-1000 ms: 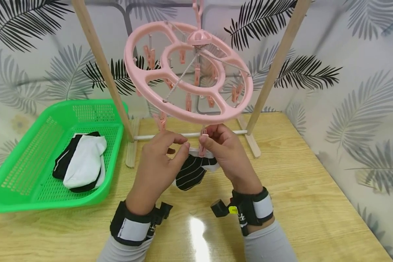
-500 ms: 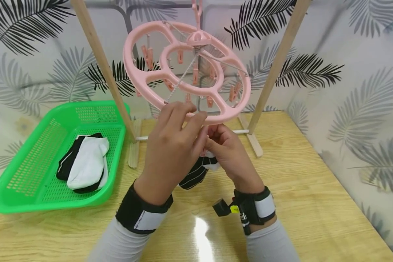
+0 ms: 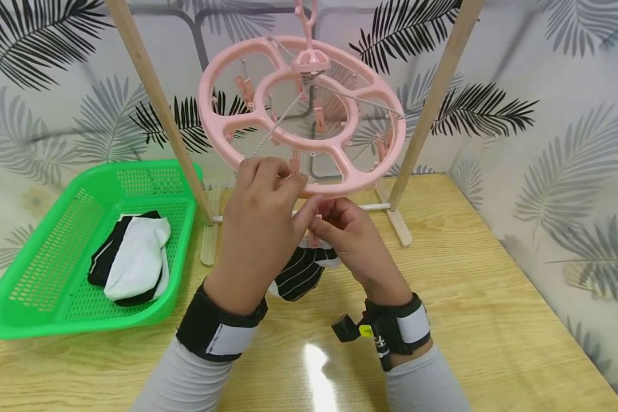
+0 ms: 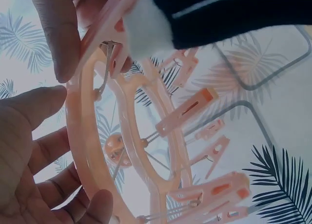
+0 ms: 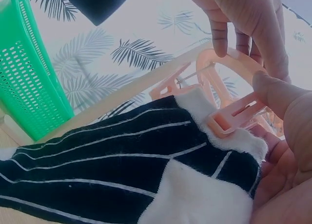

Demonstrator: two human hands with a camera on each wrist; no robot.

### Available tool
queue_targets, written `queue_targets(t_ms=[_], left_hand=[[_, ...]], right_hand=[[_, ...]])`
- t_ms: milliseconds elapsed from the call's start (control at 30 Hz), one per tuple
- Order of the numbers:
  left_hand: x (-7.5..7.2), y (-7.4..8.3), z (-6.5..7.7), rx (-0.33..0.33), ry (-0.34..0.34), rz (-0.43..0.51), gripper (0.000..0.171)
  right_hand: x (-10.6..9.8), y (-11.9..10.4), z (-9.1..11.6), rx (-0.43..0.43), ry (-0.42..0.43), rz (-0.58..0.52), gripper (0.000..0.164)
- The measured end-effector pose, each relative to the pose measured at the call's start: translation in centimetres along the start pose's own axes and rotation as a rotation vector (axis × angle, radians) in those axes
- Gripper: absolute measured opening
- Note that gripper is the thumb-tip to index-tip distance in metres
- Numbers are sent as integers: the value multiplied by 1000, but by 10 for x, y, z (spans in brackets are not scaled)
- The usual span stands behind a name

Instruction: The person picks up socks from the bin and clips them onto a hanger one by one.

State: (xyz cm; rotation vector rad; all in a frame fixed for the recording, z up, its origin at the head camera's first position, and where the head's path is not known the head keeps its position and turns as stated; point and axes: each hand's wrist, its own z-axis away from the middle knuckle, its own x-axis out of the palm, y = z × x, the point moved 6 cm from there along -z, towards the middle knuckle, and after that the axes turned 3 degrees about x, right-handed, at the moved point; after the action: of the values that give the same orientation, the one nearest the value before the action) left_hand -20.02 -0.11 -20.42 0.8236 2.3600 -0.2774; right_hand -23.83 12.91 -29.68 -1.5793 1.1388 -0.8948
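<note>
A pink round clip hanger (image 3: 357,182) hangs in front of me, slightly tilted. My left hand (image 3: 260,229) holds its near rim, with fingers curled around the ring in the left wrist view. Just below that rim, my right hand (image 3: 365,246) pinches a pink clothespin (image 5: 239,114) between thumb and fingers. The clothespin is clamped over the white cuff of a black sock (image 3: 298,274) with thin white stripes and a white heel (image 5: 190,195). The sock hangs below the hanger, partly hidden behind my left hand in the head view.
A green basket (image 3: 41,320) on the left holds white and black socks (image 3: 139,257). Wooden posts (image 3: 157,97) of a stand rise on both sides of the hanger, joined low by a white rod (image 3: 378,207). Other pink clothespins (image 4: 187,112) dangle from the ring.
My left hand has risen from beside the sock to the hanger's near rim and taken hold of it. The ring has shifted slightly. My right hand stays at the clothespin.
</note>
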Motion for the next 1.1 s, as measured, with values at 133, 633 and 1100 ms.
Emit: queue_targets(t_ms=[133, 633, 1100], left_hand=[[0, -3, 2, -1, -6, -13, 43], [-10, -22, -1, -22, 5, 39, 43], [-15, -35, 0, 17, 28, 126, 39]], right_hand=[[2, 1, 0, -5, -11, 35, 23], [1, -1, 2, 35, -5, 230, 17], [-9, -47, 27, -83, 71, 296, 16]])
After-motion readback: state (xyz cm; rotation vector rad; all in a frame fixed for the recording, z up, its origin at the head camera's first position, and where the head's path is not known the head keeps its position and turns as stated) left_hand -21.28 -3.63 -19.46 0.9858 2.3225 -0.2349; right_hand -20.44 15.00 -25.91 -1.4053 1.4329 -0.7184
